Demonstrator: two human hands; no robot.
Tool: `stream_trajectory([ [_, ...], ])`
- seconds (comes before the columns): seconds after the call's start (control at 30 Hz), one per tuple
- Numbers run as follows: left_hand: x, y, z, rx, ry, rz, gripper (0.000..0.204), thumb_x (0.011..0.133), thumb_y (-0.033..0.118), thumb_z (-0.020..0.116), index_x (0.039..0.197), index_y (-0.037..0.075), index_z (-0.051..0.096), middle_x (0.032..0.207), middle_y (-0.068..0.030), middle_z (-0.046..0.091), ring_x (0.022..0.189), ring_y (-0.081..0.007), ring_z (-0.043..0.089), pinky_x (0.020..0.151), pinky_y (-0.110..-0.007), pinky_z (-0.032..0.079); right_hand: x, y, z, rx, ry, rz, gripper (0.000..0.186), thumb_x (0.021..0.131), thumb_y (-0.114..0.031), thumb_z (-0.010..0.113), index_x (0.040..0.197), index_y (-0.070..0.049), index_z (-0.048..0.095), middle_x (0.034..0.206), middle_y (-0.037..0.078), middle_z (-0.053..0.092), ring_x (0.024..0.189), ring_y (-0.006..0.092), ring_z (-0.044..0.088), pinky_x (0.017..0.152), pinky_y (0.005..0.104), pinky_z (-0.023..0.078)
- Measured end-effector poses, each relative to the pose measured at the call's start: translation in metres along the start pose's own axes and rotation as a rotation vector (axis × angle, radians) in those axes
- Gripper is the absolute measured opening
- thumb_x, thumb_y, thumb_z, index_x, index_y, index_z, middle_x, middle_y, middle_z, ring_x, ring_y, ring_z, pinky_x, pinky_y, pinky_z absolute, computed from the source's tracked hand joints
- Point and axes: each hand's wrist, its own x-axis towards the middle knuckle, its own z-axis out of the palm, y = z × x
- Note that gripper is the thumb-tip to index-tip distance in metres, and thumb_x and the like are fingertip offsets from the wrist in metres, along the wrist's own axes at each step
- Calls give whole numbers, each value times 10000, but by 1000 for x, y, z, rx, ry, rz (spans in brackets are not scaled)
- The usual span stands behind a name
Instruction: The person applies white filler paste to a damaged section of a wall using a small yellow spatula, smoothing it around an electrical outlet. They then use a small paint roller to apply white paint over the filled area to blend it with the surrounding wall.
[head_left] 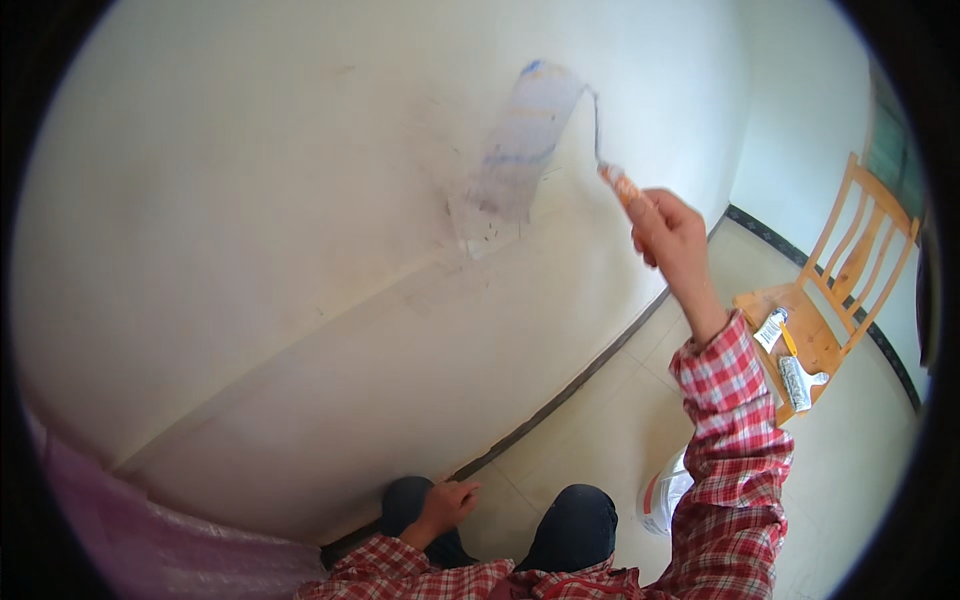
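My right hand grips the orange handle of a paint roller, whose bent metal frame reaches up to a blurred, striped roller cover against the white wall. Below the cover runs a smudged, marked patch. My left hand is low, near my left knee, with fingers loosely apart and nothing in it.
At the right a wooden chair holds a brush and another roller. A white bucket stands on the tiled floor behind my right sleeve. Purple sheeting covers something at lower left. A dark skirting edges the wall.
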Motion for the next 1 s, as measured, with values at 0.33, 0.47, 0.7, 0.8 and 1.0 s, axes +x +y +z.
stream_trajectory([
  [0.33, -51, -38, 44, -102, -24, -160, 221, 819, 196, 616, 1013, 91, 637, 773, -94, 639, 686, -254, 626, 621, -349, 496, 42, -37, -3, -260, -19, -203, 368, 845, -395, 630, 894, -31, 653, 592, -20, 499, 513, 51, 443, 452, 202, 341],
  [0.47, -48, -38, 54, -175, 20, -210, 230, 823, 192, 618, 1025, 82, 629, 778, -93, 635, 682, -240, 627, 622, -337, 494, 34, -57, 10, -287, -78, -321, 351, 842, -377, 630, 914, -35, 657, 620, -22, 512, 552, 60, 454, 494, 216, 358],
  [0.7, -57, -24, 55, -133, 11, -279, 243, 821, 199, 619, 1038, 88, 624, 761, -94, 626, 681, -229, 625, 625, -326, 492, 33, -92, 45, -224, -148, -626, 363, 831, -388, 643, 883, -29, 647, 617, 7, 527, 557, 87, 450, 516, 255, 372],
  [0.8, -65, -26, 54, -147, 19, -314, 247, 822, 213, 619, 1038, 93, 624, 763, -95, 627, 684, -224, 628, 627, -328, 493, 37, -69, 37, -214, -89, -593, 358, 829, -392, 646, 863, -36, 642, 621, -2, 528, 555, 83, 446, 514, 257, 370],
  [1.0, -55, -36, 51, -165, -64, -332, 259, 829, 237, 611, 1050, 103, 623, 800, -99, 642, 711, -243, 635, 636, -348, 500, 38, -30, 3, -249, -65, -238, 347, 834, -399, 643, 864, -53, 652, 601, -26, 487, 537, 49, 428, 485, 213, 342],
])
